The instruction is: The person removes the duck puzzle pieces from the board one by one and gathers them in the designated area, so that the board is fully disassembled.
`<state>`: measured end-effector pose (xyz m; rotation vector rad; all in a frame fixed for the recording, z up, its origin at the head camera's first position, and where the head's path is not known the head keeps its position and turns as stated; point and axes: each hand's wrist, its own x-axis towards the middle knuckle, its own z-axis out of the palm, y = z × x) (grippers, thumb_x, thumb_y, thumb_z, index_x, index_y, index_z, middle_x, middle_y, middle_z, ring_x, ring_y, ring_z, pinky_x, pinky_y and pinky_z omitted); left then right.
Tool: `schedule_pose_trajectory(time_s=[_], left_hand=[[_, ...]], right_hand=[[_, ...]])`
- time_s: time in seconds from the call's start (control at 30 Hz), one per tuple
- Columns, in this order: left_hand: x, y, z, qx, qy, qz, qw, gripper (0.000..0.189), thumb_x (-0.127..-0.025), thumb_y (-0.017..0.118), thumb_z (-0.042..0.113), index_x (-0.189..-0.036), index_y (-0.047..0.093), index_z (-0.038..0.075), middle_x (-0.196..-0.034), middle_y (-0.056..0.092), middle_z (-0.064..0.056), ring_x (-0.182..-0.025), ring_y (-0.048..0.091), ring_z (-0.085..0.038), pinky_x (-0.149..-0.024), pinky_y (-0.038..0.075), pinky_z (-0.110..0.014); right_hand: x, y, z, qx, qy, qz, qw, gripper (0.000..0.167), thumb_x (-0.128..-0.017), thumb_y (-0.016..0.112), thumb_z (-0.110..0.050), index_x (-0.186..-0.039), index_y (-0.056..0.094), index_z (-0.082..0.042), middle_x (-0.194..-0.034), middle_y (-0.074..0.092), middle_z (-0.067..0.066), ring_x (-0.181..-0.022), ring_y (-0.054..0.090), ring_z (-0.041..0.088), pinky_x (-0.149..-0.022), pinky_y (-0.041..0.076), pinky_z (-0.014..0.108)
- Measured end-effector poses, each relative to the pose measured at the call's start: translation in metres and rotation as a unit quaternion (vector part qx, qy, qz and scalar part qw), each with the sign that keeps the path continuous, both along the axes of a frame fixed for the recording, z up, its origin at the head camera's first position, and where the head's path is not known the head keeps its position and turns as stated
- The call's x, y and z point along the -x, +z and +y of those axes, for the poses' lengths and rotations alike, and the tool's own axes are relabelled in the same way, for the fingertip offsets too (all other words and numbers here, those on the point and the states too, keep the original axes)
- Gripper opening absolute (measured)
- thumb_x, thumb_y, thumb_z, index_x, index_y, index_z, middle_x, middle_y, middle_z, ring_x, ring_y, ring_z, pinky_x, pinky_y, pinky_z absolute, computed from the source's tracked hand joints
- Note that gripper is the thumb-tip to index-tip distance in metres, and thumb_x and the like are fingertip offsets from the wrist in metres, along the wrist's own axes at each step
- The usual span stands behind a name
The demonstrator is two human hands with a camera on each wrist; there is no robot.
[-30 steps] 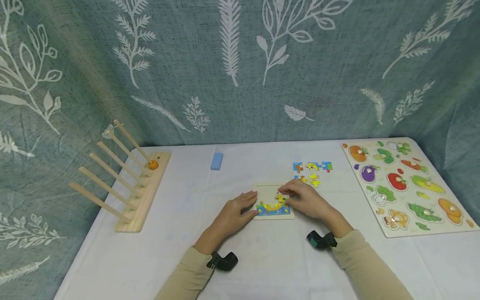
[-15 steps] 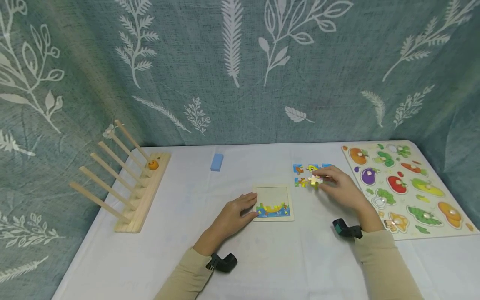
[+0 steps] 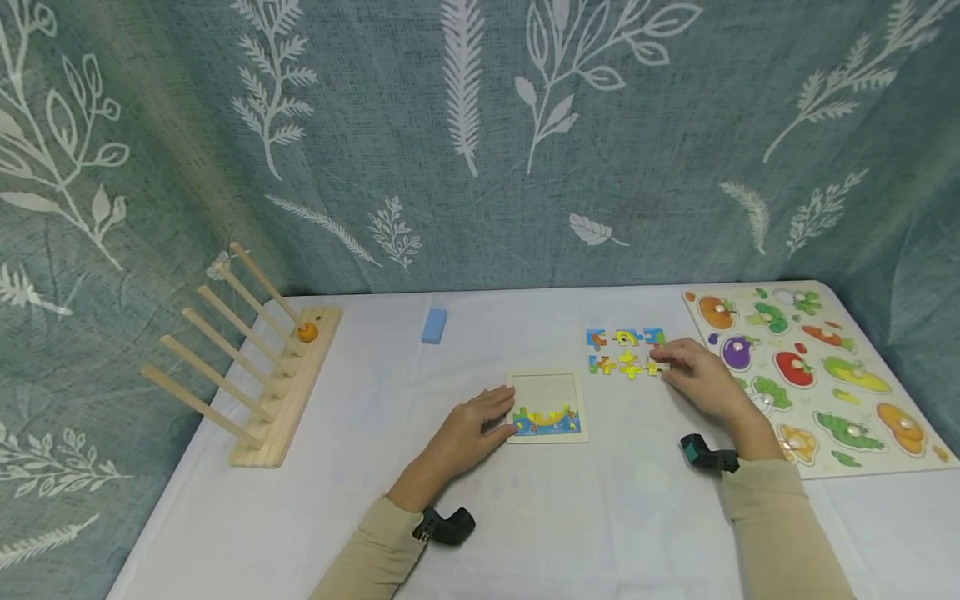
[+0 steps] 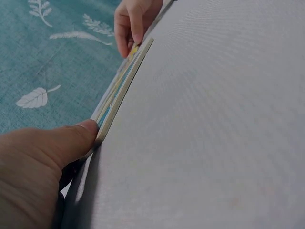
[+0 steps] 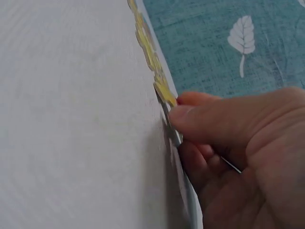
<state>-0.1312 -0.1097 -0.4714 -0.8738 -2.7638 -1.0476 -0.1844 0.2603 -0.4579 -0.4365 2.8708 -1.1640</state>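
My left hand (image 3: 474, 429) rests at the left edge of a small wooden puzzle tray (image 3: 546, 439), its fingers fairly straight. In the left wrist view the thumb (image 4: 76, 138) touches the tray's near corner. A yellow and blue picture strip (image 3: 547, 421) fills the tray's lower part; bare wood shows above it. To the right, my right hand (image 3: 697, 379) pinches a yellow jigsaw piece (image 3: 654, 367) between thumb and fingers, low at the right end of the lower row of loose pieces (image 3: 628, 365). The fingers partly cover that piece. An upper row of pieces (image 3: 626, 337) lies behind.
A vegetable peg puzzle board (image 3: 813, 417) lies at the right, partly behind the right hand. At the left stands a wooden base (image 3: 300, 392) with several slanted pegs and an orange bead (image 3: 307, 332). Toward the back lies a blue block (image 3: 434, 326). A patterned curtain (image 3: 480, 208) hangs behind the table.
From the tray, my right hand has carried the yellow jigsaw piece rightward, past the loose pieces, to the lower row's right end. My left hand has stayed at the tray.
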Motion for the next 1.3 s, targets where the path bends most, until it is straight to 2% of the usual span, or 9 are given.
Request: schedule_pose_trajectory(time_s=[0.07, 0.2, 0.37, 0.6, 0.8, 0.93, 1.1, 1.3], left_hand=[[0.0, 0.001, 0.0, 0.004, 0.0, -0.001, 1.0, 0.048, -0.087, 0.069, 0.02, -0.126, 0.058, -0.004, -0.137, 0.054, -0.012, -0.129, 0.049, -0.027, -0.11, 0.038, -0.04], [-0.002, 0.003, 0.0, 0.014, 0.0, -0.007, 0.9999, 0.048, -0.088, 0.068, 0.022, -0.128, 0.057, -0.003, -0.138, 0.052, -0.012, -0.13, 0.047, -0.026, -0.111, 0.037, -0.04], [-0.004, 0.005, -0.001, 0.024, -0.004, -0.013, 0.9996, 0.05, -0.088, 0.067, 0.023, -0.129, 0.055, -0.003, -0.14, 0.051, -0.011, -0.132, 0.045, -0.026, -0.112, 0.036, -0.041], [-0.005, 0.005, -0.002, 0.043, -0.007, -0.013, 0.999, 0.056, -0.085, 0.07, 0.026, -0.13, 0.054, -0.003, -0.141, 0.05, -0.011, -0.133, 0.044, -0.025, -0.113, 0.035, -0.04], [-0.005, 0.006, -0.002, 0.039, -0.003, -0.013, 0.9991, 0.055, -0.085, 0.072, 0.026, -0.129, 0.056, -0.003, -0.139, 0.051, -0.01, -0.132, 0.046, -0.025, -0.111, 0.037, -0.04], [-0.007, 0.005, -0.001, 0.037, 0.003, -0.001, 0.9993, 0.053, -0.085, 0.072, 0.027, -0.127, 0.058, -0.002, -0.137, 0.053, -0.01, -0.129, 0.049, -0.024, -0.11, 0.039, -0.038], [-0.011, 0.006, 0.0, 0.022, 0.012, 0.001, 0.9997, 0.048, -0.085, 0.071, 0.025, -0.124, 0.061, -0.001, -0.133, 0.056, -0.01, -0.126, 0.052, -0.025, -0.106, 0.044, -0.038], [-0.015, 0.006, -0.001, 0.017, 0.018, 0.01, 0.9996, 0.044, -0.085, 0.071, 0.025, -0.121, 0.063, 0.0, -0.13, 0.059, -0.01, -0.122, 0.055, -0.025, -0.103, 0.047, -0.038]], right_hand=[[0.0, -0.002, 0.0, -0.002, -0.004, 0.0, 1.0, 0.03, -0.089, 0.058, 0.003, -0.119, 0.062, 0.003, -0.119, 0.056, 0.02, -0.113, 0.052, 0.038, -0.099, 0.042, 0.055], [0.001, -0.005, 0.0, -0.006, -0.012, 0.014, 0.9998, 0.029, -0.09, 0.055, 0.003, -0.118, 0.063, 0.002, -0.119, 0.056, 0.02, -0.116, 0.05, 0.039, -0.1, 0.041, 0.056], [0.001, 0.0, -0.001, 0.01, -0.024, 0.028, 0.9993, 0.028, -0.09, 0.058, 0.0, -0.118, 0.062, 0.002, -0.123, 0.055, 0.022, -0.119, 0.048, 0.041, -0.102, 0.038, 0.058], [-0.002, 0.013, -0.01, 0.042, -0.018, -0.002, 0.9989, 0.035, -0.093, 0.059, -0.007, -0.127, 0.055, 0.002, -0.128, 0.054, 0.021, -0.123, 0.047, 0.04, -0.106, 0.038, 0.054], [-0.002, 0.021, -0.029, 0.09, 0.038, 0.011, 0.9952, 0.038, -0.092, 0.06, -0.005, -0.128, 0.052, 0.007, -0.125, 0.056, 0.023, -0.116, 0.054, 0.037, -0.101, 0.043, 0.044], [-0.005, 0.025, -0.05, 0.102, 0.076, 0.014, 0.9918, 0.038, -0.091, 0.061, -0.003, -0.127, 0.053, 0.008, -0.126, 0.056, 0.024, -0.114, 0.056, 0.037, -0.099, 0.047, 0.044], [-0.013, 0.031, -0.082, 0.1, 0.131, -0.005, 0.9863, 0.038, -0.091, 0.06, -0.002, -0.127, 0.052, 0.009, -0.127, 0.056, 0.024, -0.115, 0.055, 0.037, -0.099, 0.048, 0.046], [-0.029, 0.03, -0.122, 0.08, 0.187, -0.033, 0.9785, 0.041, -0.09, 0.063, -0.006, -0.128, 0.053, 0.005, -0.125, 0.057, 0.02, -0.115, 0.057, 0.033, -0.098, 0.05, 0.043]])
